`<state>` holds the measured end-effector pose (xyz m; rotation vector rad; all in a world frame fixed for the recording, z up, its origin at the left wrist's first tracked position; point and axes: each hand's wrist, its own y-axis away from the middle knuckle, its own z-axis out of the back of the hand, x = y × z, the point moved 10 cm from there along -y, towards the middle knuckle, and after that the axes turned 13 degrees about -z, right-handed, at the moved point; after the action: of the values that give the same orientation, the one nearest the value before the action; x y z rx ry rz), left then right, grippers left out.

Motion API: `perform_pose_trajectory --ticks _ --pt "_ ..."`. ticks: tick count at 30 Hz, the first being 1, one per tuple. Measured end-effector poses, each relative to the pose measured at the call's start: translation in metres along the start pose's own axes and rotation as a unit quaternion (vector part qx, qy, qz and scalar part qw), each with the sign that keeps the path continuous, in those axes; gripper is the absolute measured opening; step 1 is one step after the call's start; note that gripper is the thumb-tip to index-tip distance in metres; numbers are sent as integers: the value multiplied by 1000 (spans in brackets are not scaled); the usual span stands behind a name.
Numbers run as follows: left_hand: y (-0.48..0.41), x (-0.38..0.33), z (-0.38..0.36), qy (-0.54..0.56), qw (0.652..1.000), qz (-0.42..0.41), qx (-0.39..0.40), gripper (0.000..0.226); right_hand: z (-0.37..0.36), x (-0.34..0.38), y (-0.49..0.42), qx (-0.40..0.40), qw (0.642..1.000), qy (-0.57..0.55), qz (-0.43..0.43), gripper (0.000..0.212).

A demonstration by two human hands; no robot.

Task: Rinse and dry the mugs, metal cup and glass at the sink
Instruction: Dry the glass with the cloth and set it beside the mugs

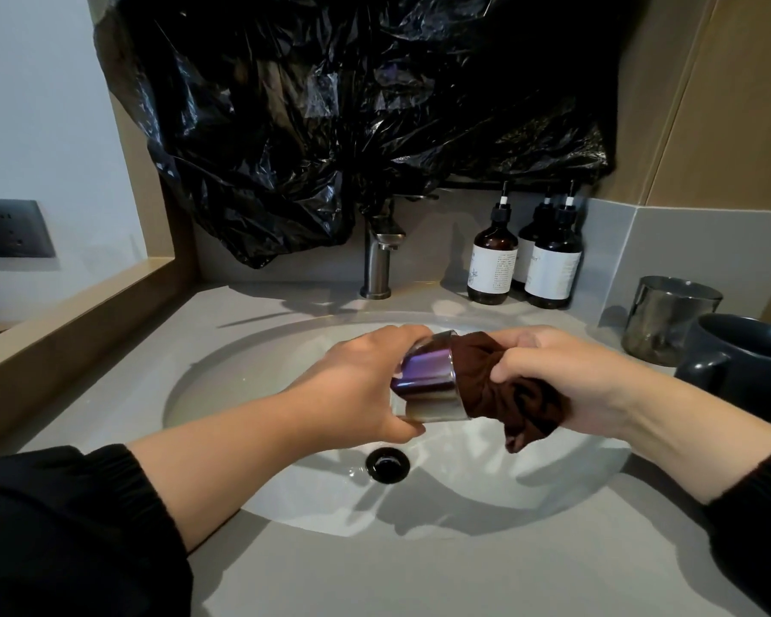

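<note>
The left hand grips the tinted glass on its side over the sink. Its fingers curl over the top of the wall and the thumb sits beneath, near the base. The mouth faces the right hand, whose fingers are bunched tight on a brown cloth pushed into the opening. The glass looks light, rigid and thin-walled, probably slick while wet and breakable against the basin. Gripping round the body, as here, seems safer than pinching the rim. The soft cloth should give easily. The metal cup and a dark mug stand beyond the right knuckles.
</note>
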<state>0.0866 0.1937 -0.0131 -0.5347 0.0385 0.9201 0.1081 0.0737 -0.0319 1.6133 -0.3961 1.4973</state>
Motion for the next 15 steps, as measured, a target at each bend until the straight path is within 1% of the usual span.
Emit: perform_pose_trajectory --ticks 4,6,9,12,14,15 --pt "-3 -22 1 -77 994 -72 -1 78 -21 -11 -7 50 997 21 -51 48" --pt "-4 -20 0 -82 995 -62 1 78 -23 -14 -9 48 997 -1 -59 46" --pt "-6 -12 4 -79 996 -36 -9 81 -13 -10 -7 8 994 -103 -47 27" --pt "-4 5 11 -100 995 2 -27 87 5 -5 -1 -41 964 -260 -30 15" --pt "-1 12 12 -128 991 17 -25 89 16 0 3 -66 947 -315 -14 16" --pt "-2 13 11 -136 990 15 -24 88 17 1 5 -74 947 -313 -15 20"
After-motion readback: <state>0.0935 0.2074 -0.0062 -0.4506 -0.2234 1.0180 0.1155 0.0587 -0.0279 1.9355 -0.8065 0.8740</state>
